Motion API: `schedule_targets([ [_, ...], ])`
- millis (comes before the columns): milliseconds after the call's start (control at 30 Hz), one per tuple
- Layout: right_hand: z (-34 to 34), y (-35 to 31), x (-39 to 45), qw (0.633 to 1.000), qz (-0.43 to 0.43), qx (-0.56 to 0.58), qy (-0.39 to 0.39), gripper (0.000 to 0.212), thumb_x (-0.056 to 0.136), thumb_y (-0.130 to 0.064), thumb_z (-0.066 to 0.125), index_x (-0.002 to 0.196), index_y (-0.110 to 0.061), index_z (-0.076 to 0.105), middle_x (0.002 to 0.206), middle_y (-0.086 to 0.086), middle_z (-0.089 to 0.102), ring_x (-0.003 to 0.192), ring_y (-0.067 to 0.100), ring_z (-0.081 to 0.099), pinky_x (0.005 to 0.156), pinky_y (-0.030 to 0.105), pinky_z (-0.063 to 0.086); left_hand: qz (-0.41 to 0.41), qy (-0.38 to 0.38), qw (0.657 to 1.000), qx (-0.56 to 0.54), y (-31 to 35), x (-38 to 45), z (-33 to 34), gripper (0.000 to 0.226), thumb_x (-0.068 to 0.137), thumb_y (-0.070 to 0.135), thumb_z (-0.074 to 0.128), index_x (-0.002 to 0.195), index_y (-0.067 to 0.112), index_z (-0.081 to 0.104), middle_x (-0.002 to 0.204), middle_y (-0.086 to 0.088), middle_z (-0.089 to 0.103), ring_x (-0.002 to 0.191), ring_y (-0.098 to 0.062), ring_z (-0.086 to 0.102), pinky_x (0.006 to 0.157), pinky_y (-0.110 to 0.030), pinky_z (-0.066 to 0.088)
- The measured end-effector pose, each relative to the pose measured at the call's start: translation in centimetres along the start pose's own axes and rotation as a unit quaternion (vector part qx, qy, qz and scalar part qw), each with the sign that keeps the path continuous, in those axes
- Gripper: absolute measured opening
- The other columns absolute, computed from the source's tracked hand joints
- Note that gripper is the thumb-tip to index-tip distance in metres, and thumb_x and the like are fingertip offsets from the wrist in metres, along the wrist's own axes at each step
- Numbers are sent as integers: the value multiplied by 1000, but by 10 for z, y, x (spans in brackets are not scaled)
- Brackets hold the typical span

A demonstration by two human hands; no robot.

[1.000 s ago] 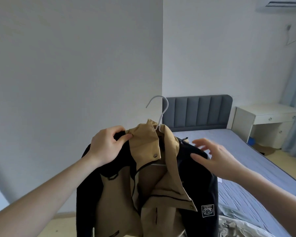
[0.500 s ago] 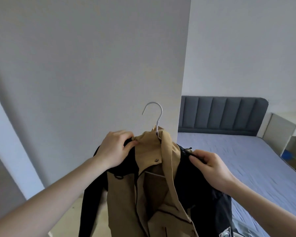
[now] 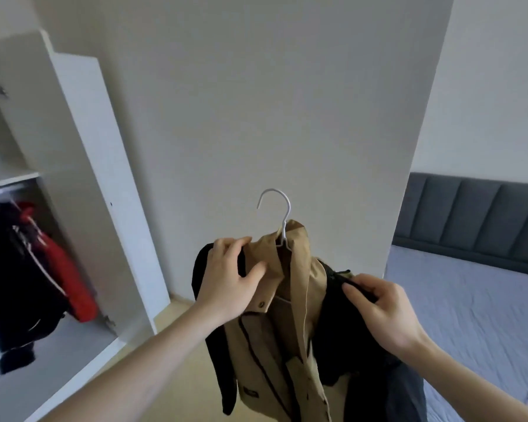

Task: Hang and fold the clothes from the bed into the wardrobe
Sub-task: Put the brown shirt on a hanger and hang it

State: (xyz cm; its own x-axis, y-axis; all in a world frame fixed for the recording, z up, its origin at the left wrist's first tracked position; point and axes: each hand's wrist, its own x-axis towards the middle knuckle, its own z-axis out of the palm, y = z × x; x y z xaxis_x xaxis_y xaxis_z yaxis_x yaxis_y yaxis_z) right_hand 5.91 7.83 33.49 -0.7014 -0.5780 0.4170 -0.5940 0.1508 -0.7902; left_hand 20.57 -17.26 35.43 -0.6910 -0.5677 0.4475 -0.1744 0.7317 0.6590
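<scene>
Both hands (image 3: pixel 235 281) gripping jacket (image 3: pixel 290 324) (on white hanger (image 3: pixel 279 214))

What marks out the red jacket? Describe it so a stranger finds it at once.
Look left to the open wardrobe. Under its shelf, clothes hang from a rail. The red jacket hangs rightmost, beside the door, the only bright garment next to the black clothes.

Soft, even daylight; left edge motion-blurred, wide-angle bending at borders.
</scene>
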Motion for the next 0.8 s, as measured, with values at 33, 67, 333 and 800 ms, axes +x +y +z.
schedule_targets([
  [33, 9, 0, 3, 1000, -6, 8, -10, 17, 97, -21, 67, 80, -18, 70, 66, -4, 66, 63, 7, 58, 61, 27, 46, -16, -10, 1000, -15, -4, -6, -6, 68, 80, 68, 52, 140, 36, 50, 123, 20, 40, 124, -1, 40, 106, -22, 31],
  [67, 18, 0, 6, 1000, -11, 15, -22, 18, 96, -21, 67, 79, -18, 69, 64, -5, 65, 61, 3, 56, 59, 23, 44, -29, -20, 999, -21, -9, -10, -12, 69, 80, 69, 51, 140, 37, 50, 124, 21, 41, 125, 0, 41, 108, -24, 33],
  [333, 102, -20, 39, 993, -23, 60, -97, 21, 96, -20, 67, 75, -21, 67, 61, -9, 62, 58, 2, 54, 53, 17, 40, -93, 13, 995, 15, -69, -17, -73, 58, 86, 52, 59, 140, 37, 48, 118, 26, 46, 110, 5, 52, 101, -31, 48],
  [800, 319, -106, 100, 970, -45, 154, -181, 16, 98, -21, 65, 85, -17, 73, 69, -1, 68, 67, 6, 61, 61, 22, 46, -144, 114, 975, 125, -200, -20, -229, 52, 58, 79, 74, 87, 41, 54, 99, 26, 50, 93, 5, 54, 69, -17, 44],
])
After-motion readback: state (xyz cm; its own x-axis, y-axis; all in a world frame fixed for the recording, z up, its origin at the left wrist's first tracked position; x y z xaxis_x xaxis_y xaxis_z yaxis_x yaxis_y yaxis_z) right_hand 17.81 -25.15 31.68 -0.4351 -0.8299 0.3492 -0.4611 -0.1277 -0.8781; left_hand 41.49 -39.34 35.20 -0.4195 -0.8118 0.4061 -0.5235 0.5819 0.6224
